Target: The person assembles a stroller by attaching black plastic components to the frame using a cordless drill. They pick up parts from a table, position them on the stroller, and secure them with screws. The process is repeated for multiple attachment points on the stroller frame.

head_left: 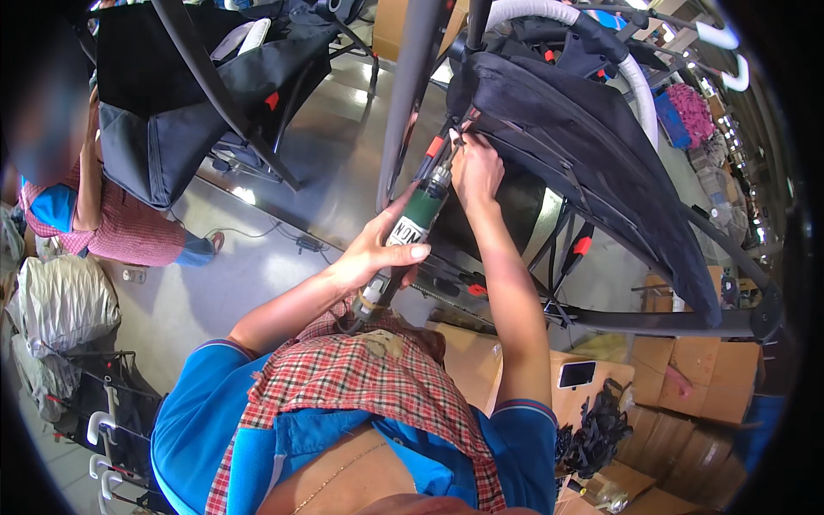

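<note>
My left hand (382, 249) is wrapped round a green and grey power screwdriver (423, 209), its tip pointing up and away from me. The tip meets the frame of a black stroller (592, 172) near a tube joint with an orange-red part (435, 147). Beside the tip, my right hand (478, 172) is closed with its fingertips pinched against the joint. What lies between those fingers is too small to make out. A dark frame tube (412, 94) rises just left of the joint.
The stroller stands on a shiny metal worktop (339, 120), with another black stroller (197, 103) to the left. A co-worker in a checked apron (120, 215) stands there. A phone (577, 374), black straps (601, 433) and cardboard boxes (695, 378) are at the near right.
</note>
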Demonstrator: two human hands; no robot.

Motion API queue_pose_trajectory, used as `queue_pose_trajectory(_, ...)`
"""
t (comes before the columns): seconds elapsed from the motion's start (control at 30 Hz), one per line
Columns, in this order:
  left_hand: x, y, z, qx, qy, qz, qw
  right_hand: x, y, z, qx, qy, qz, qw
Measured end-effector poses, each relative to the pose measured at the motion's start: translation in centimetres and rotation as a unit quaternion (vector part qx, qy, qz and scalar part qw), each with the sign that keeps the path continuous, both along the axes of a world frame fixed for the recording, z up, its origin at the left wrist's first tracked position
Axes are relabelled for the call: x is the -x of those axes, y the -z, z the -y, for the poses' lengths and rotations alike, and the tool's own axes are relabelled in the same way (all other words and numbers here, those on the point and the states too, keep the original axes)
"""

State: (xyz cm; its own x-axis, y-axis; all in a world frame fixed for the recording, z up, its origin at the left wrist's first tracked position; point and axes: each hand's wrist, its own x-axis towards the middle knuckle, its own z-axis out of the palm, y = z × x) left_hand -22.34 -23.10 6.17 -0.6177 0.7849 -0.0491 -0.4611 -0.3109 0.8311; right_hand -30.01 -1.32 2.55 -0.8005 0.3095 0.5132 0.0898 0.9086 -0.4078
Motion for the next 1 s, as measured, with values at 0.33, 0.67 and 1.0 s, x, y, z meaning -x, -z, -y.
queue_pose_trajectory(0.33, 0.2, -0.4, -2.6, 0.084, -0.093, -0.043, 0.991, 1.0, 2.4, -2.1, 0.031, -0.148, -0.201, 0.968)
queue_pose_trajectory(0.67, 0.8, -0.4, -3.4, 0.098, -0.089, -0.01, 0.991, 0.9, 2.0, -2.9, 0.088, -0.171, -0.178, 0.965)
queue_pose_trajectory(1.0, 1.2, 0.3, -4.1, 0.114, -0.093, -0.024, 0.989, 1.2, 2.2, -2.8, 0.044, -0.151, -0.206, 0.966)
